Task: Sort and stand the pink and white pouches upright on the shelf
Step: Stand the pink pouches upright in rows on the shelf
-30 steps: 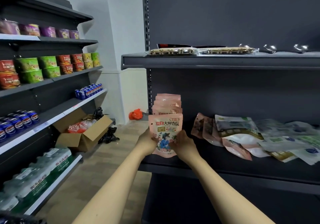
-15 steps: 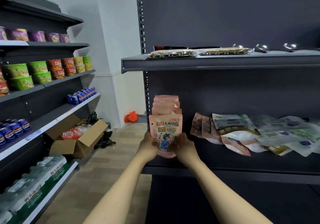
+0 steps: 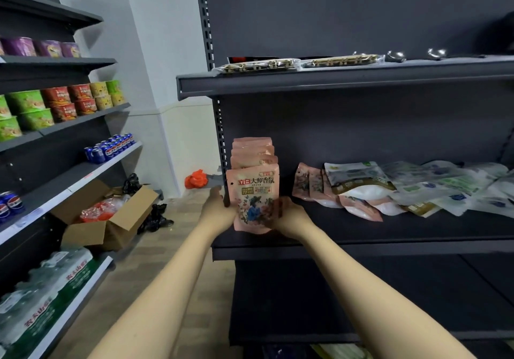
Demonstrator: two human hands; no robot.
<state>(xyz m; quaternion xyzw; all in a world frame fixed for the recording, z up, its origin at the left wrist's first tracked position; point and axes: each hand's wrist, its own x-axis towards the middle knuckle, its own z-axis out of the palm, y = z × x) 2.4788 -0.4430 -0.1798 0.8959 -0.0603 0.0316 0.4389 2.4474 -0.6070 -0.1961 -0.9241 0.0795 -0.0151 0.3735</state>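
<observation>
A pink pouch [image 3: 254,192] with a flower print stands upright at the front of a row of pink pouches [image 3: 253,148] at the left end of the dark shelf [image 3: 361,247]. My left hand [image 3: 218,208] grips its left edge and my right hand [image 3: 289,217] grips its lower right side. To the right, a heap of pink pouches [image 3: 311,185] and white pouches [image 3: 417,189] lies flat and mixed on the same shelf.
The upper shelf [image 3: 333,80] carries flat packets and metal spoons. On the left stand shelves with noodle bowls [image 3: 55,103], blue cans [image 3: 111,147] and bottled water packs [image 3: 36,297]. An open cardboard box [image 3: 111,219] sits on the floor.
Both hands stay on the front pink pouch, which sits a little further back against the row. The camera has shifted slightly left.
</observation>
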